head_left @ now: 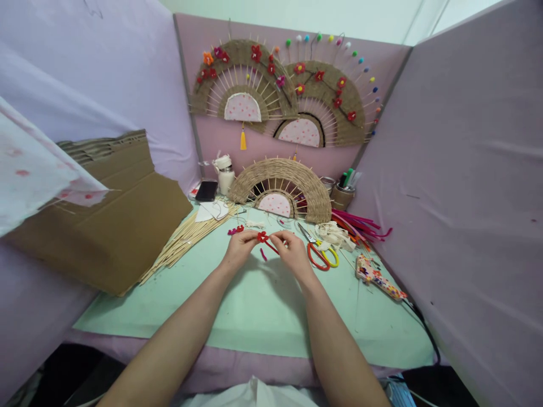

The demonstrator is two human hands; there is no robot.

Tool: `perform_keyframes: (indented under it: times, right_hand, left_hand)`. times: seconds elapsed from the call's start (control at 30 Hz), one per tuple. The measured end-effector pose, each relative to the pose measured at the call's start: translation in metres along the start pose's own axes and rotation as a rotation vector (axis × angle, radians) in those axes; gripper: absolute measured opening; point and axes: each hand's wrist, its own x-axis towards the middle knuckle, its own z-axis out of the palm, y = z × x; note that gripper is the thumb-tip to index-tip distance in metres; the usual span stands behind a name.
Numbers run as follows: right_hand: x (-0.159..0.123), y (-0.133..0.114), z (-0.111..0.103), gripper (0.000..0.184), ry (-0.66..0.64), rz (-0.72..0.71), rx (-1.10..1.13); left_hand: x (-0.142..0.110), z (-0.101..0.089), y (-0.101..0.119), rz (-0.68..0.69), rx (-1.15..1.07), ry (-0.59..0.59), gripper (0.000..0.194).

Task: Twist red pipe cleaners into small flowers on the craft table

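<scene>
Between my two hands, above the middle of the table, is a red pipe cleaner (271, 246) bent into a small flower shape (262, 237) at one end. My left hand (241, 247) pinches the looped end, while the fingers of my right hand (291, 249) are closed on the stem side. A straight tail runs down to the right under my right fingers. Below the hands lies a short magenta piece (263, 255). Just beyond my left hand rests a small magenta and red flower piece (236, 230). A woven twine fan (280, 167) stands behind the hands.
Scissors with red and yellow handles (319, 257) lie right of my right hand, near magenta pipe cleaners (360, 220). A patterned glue gun (379, 277) with a black cord is farther right. Thin sticks (182, 240) and cardboard (106, 226) occupy the left. A white bottle (225, 176) stands behind.
</scene>
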Motion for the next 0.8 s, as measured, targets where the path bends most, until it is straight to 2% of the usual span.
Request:
perform_keyframes:
  times: [0.1, 0.27, 0.57, 0.7, 0.8]
  right_hand:
    - [-0.0008, -0.0025, 0.0006, 0.016, 0.001, -0.045, -0.009]
    - [-0.0006, -0.0024, 0.0013, 0.010, 0.004, -0.071, -0.019]
    - [-0.0022, 0.0009, 0.0043, 0.010, 0.009, -0.117, -0.131]
    - [-0.0020, 0.0020, 0.0058, 0.011, -0.009, -0.127, -0.133]
    - [-0.0013, 0.0007, 0.0048, 0.012, 0.000, -0.080, -0.088]
  left_hand:
    - [-0.0003, 0.0000, 0.0013, 0.029, -0.001, 0.017, 0.014]
    - [-0.0012, 0.0008, -0.0032, 0.033, 0.021, -0.041, 0.015]
    - [-0.0014, -0.0002, -0.0006, -0.052, 0.068, -0.163, 0.025]
    - [-0.0017, -0.0015, 0.0014, -0.102, 0.046, -0.199, 0.023]
    - [-0.0012, -0.0014, 0.0019, -0.110, 0.018, -0.158, 0.022]
